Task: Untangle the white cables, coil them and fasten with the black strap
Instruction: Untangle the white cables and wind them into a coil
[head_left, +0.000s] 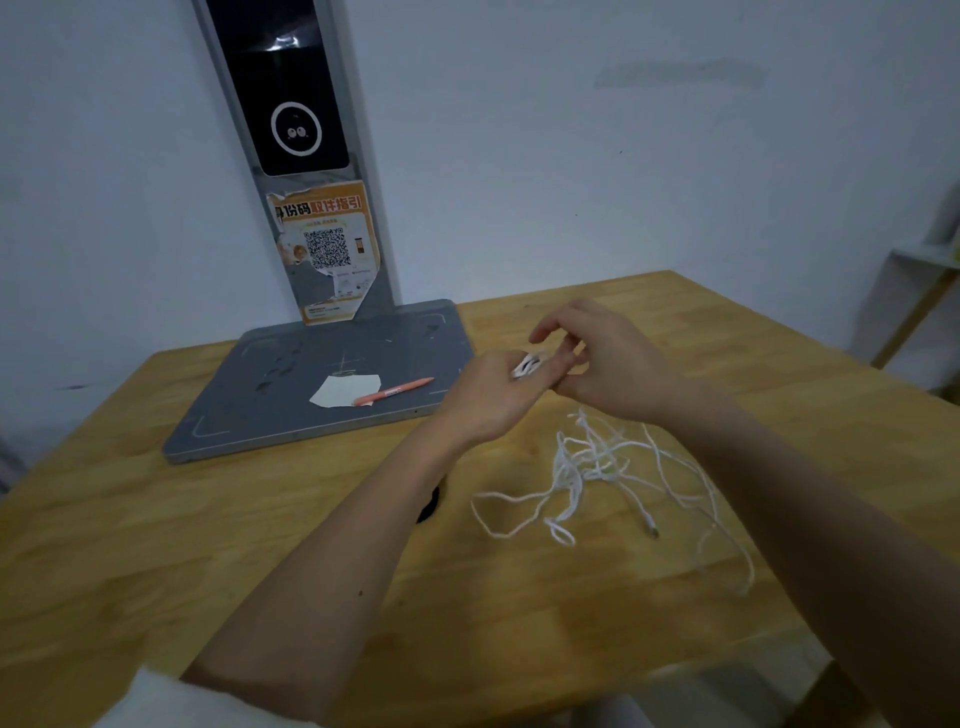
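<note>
Holding a small white coiled bundle (525, 365) above the wooden table (208, 519), the left hand (488, 400) grips it while the right hand (602, 364) works at it, fingers curled. White cables (597, 467) lie tangled at five o'clock; a dark shape (431, 506), perhaps the strap, lies at seven o'clock. Coiling seems underway; untangling the rest probably follows.

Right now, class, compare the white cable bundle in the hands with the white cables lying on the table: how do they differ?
The bundle is small and compact; the cables on the table sprawl in loose, tangled loops. The bundle is held up, left hand gripping it and right hand touching it; the tangle lies flat on the table, with nothing visibly holding it. Both are white.
</note>
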